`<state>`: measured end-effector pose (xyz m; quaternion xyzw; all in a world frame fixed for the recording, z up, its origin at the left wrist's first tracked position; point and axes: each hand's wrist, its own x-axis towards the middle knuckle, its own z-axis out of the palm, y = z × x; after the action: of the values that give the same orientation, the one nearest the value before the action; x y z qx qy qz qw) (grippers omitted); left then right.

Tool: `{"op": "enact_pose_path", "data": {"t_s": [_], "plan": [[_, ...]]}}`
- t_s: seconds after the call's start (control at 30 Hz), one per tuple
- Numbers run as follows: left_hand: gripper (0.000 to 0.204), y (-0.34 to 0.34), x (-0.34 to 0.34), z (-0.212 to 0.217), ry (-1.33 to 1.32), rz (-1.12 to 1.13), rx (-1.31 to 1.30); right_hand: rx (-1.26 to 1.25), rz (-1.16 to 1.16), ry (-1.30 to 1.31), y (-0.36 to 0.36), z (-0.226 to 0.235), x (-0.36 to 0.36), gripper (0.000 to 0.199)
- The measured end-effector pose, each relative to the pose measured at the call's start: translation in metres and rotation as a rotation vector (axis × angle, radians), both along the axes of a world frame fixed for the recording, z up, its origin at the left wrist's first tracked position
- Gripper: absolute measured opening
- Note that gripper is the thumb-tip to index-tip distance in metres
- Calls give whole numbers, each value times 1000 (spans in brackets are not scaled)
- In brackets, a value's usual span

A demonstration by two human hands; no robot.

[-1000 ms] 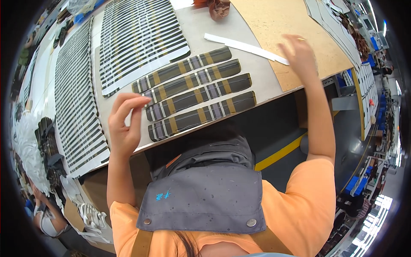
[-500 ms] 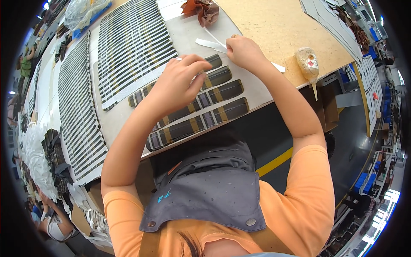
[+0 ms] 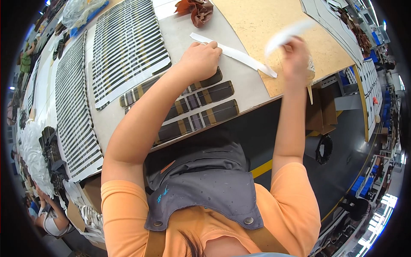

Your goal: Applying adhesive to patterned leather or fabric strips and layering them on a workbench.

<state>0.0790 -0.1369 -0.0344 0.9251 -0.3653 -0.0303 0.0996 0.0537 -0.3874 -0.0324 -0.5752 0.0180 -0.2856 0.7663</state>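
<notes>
A long white strip point(image 3: 242, 56) lies slanting over the table in front of me. My left hand point(image 3: 200, 61) is closed at the lower edge of this strip, fingertips pinching it near its far left part. Off to the right and raised above the board, my right hand point(image 3: 295, 58) grips a second, curled white strip point(image 3: 286, 36), smeared by motion. Below my left hand lie several padded plaid bands point(image 3: 201, 121) in dark grey, tan and white, side by side; my left forearm covers part of them. A crumpled brown piece point(image 3: 201, 13) sits beyond the strip.
Striped plaid sheets point(image 3: 128, 47) cover the left of the table. A plastic bottle with a pointed nozzle point(image 3: 311, 68) stands partly behind my right hand, on the tan board point(image 3: 252, 25). Clear plastic bags point(image 3: 79, 12) lie at the far left. Other people sit at the left rim.
My right hand has swung right and up, carrying a white strip. My left hand has moved right and closed at the strip on the table. The brown piece no longer hangs by the strip's end.
</notes>
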Motion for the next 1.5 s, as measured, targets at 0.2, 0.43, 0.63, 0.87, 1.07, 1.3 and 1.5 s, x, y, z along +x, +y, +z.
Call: {"op": "enact_pose_path", "data": {"t_s": [0.2,0.43,0.63,0.87,1.07,1.3,1.5], "plan": [[26,-3,1,1,-24,-2,-82,186,-617,-597,-114,80,-105,9],[18,3,-45,45,9,-26,-658,-866,-378,-11,28,113,-148,3],[22,54,-140,76,777,-65,-972,-505,722,311,107,88,-133,5],[20,79,-170,38,857,101,-1286,-185,1099,389,142,50,-122,14],[20,90,-176,21,749,138,-1245,-156,1163,497,154,40,-116,17],[23,87,-184,18,825,178,-1381,-84,1251,483,156,33,-115,15],[25,88,-187,19,949,234,-1426,-79,1272,511,158,31,-117,13]]}}
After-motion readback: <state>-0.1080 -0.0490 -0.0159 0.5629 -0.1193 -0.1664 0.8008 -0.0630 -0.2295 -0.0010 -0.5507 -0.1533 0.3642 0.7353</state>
